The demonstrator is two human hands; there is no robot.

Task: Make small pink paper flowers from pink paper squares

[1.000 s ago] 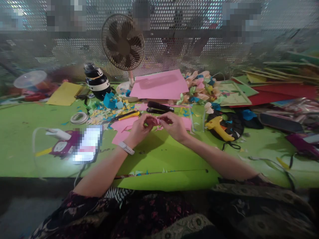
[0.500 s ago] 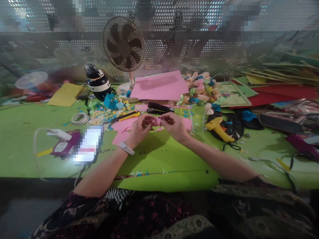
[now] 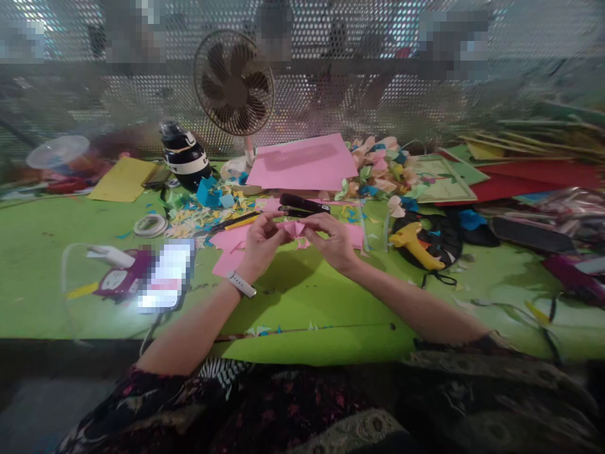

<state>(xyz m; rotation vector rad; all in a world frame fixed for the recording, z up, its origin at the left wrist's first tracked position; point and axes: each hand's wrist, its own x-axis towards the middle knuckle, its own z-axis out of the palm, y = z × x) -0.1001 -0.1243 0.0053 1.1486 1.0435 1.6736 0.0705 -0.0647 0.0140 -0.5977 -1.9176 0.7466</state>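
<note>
A small folded piece of pink paper [image 3: 295, 228] is pinched between my two hands, above the green tabletop. My left hand [image 3: 263, 243], with a white watch [image 3: 241, 284] on its wrist, closes thumb and fingers on the paper's left side. On the other side my right hand [image 3: 331, 241] grips it between thumb and forefinger. Pink paper sheets [image 3: 230, 261] lie under and beside the hands. Just beyond them rests a black stapler [image 3: 305, 205]. Partly behind my left hand is a yellow and black cutter knife [image 3: 239, 221].
At the back stand a fan [image 3: 235, 88], a dark bottle [image 3: 186, 157] and a large pink sheet [image 3: 302, 162] beside a heap of paper flowers [image 3: 378, 165]. A yellow glue gun [image 3: 416, 244] lies right, a lit phone [image 3: 166, 275] left. Paper scraps [image 3: 193, 221] litter the back left.
The pink paper has spread into a wider, pointed shape between my fingers. My left hand has shifted slightly left; my right hand stays nearly in place.
</note>
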